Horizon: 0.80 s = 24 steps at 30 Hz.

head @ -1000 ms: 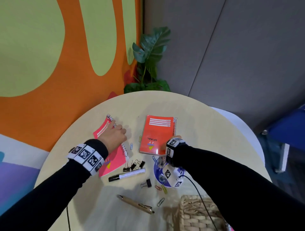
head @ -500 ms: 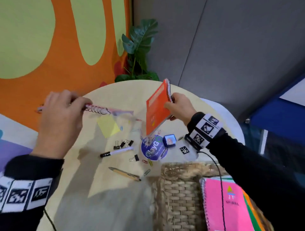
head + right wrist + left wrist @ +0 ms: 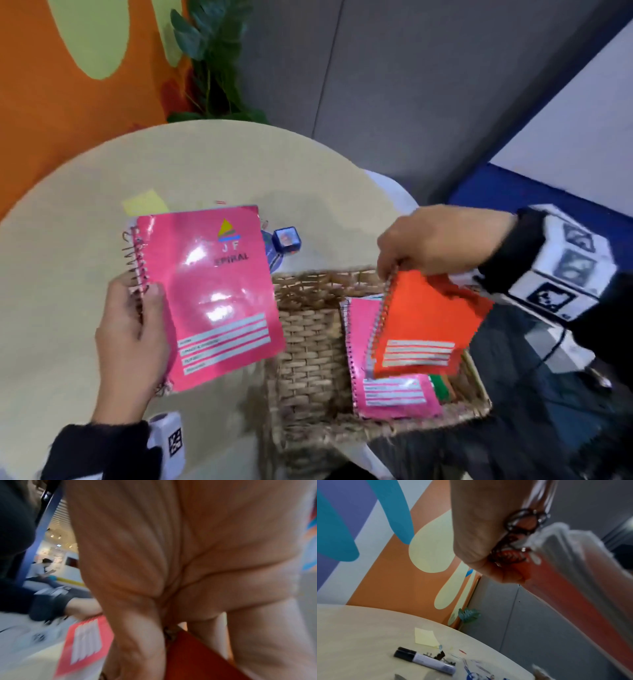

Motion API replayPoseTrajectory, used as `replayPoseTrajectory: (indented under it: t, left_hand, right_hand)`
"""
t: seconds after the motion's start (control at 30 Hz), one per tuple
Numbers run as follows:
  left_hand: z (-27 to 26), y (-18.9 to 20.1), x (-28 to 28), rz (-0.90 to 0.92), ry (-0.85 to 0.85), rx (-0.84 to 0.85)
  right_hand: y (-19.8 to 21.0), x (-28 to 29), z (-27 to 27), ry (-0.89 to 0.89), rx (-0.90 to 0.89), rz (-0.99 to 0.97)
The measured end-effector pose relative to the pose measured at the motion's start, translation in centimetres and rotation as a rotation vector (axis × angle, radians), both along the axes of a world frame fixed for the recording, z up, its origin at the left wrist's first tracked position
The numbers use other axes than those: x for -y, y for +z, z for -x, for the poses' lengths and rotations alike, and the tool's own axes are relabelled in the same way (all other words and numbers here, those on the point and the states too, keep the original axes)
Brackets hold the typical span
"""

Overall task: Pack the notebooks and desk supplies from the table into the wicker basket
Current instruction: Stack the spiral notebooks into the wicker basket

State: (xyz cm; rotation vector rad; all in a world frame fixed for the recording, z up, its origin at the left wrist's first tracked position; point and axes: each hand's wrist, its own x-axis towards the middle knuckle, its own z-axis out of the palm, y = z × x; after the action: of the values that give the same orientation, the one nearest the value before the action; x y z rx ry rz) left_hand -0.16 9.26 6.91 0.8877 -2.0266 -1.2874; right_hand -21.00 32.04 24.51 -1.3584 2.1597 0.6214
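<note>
My left hand (image 3: 135,329) grips a pink spiral notebook (image 3: 215,291) by its wire spine, holding it above the table just left of the wicker basket (image 3: 308,346). My right hand (image 3: 424,243) pinches an orange spiral notebook (image 3: 428,325) by its top spine corner, hanging tilted over the basket. Another pink notebook (image 3: 387,394) lies inside the basket with a green one (image 3: 440,387) under it. In the left wrist view the spine rings (image 3: 522,524) sit against my left hand (image 3: 481,536). The right wrist view shows my fingers (image 3: 137,635) on the orange notebook (image 3: 193,660).
On the round table (image 3: 68,222) lie a yellow sticky note (image 3: 144,204), a blue cube (image 3: 287,239), a black-capped marker (image 3: 423,660), binder clips (image 3: 440,655) and paper clips (image 3: 481,668). A plant (image 3: 209,61) stands behind the table.
Both notebooks were lifted off the table and carried toward the basket. The orange one now hangs over the basket; the pink one has turned cover-up beside it.
</note>
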Motion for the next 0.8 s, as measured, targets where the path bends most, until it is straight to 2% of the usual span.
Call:
replayPoseTrajectory:
  t: [0.1,0.17,0.27,0.4,0.47,0.5,0.53,0.6,0.67,0.73,0.8]
  left_hand:
    - [-0.3,0.6,-2.4,-0.109,-0.068,-0.067]
    - [-0.5,1.1,-3.6,-0.209,-0.095,-0.112]
    - [-0.7,1.7,-5.1,-0.342,-0.12,-0.153]
    - [-0.6,1.7,-6.3,-0.383,-0.155,-0.156]
    - [-0.3,1.8,-6.8,-0.383,-0.169,-0.139]
    - [-0.1,1.8,-7.0,-0.384,-0.177,-0.131]
    - [0.2,1.9,-7.3,-0.381,-0.185,-0.128]
    - [1.1,2.1,-8.0,-0.353,-0.223,-0.114]
    - [2.3,2.6,-8.9,-0.334,-0.3,-0.112]
    - [3.6,3.2,-10.1,-0.319,-0.407,-0.114]
    - [4.7,3.4,-11.1,-0.311,-0.526,-0.059]
  right_hand:
    - [-5.8,0.1,-0.6,0.062,0.091,-0.22]
    - [-9.4,0.4,-0.4,0.08,0.141,-0.297]
    - [-13.5,0.5,0.9,0.133,0.139,-0.298]
    - [-17.1,-0.4,2.1,0.027,0.131,-0.226]
    - [-17.7,-1.3,2.8,-0.031,0.115,-0.128]
    - [-17.6,-1.9,3.0,-0.098,0.169,-0.035]
    - [-17.1,-2.6,3.1,-0.203,0.311,0.104]
    - [-15.3,-4.1,2.3,-0.544,0.782,0.442]
    - [-13.4,-5.6,0.4,-0.84,1.123,0.657]
    - [-12.5,-6.7,-1.6,-0.964,1.197,0.784]
    - [-12.5,-7.9,-2.7,-1.042,1.135,0.894]
